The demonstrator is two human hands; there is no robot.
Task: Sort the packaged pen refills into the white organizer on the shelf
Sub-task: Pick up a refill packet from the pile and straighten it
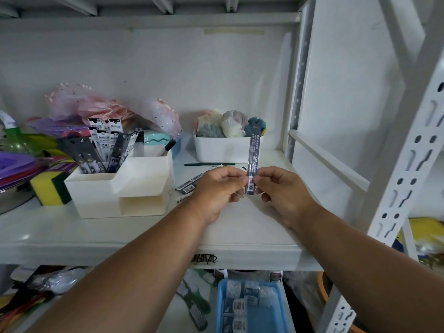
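Your left hand [217, 188] and right hand [280, 188] pinch one refill pack [252, 162] upright between their fingers, above the shelf [144, 234], right of the organizer [115, 188].

Barcode on refill pack [252, 162]; print illegible

Refill pack [252, 162] print too small

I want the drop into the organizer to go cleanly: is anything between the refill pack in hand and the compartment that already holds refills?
Nothing visible blocks it. Both the left hand and right hand pinch the refill pack upright, right of the white organizer; the open air between is clear, though the refills already crowd that compartment.
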